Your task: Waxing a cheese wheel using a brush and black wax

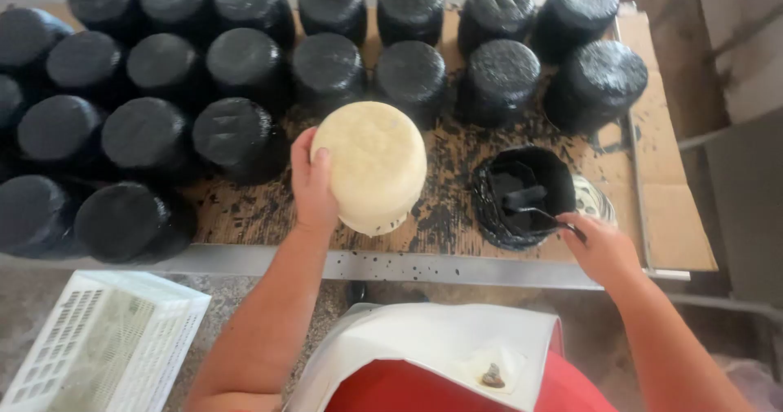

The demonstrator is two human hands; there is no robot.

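Pale cheese wheel under left hand

A cheese wheel stands on the cardboard between rows of coated wheels behind and left, a pot to its right, and a crate below left.

Both forearms are seen bare, with no sleeves reaching them. A white apron is worn over a red garment, and a small brownish stain is visible on the apron.
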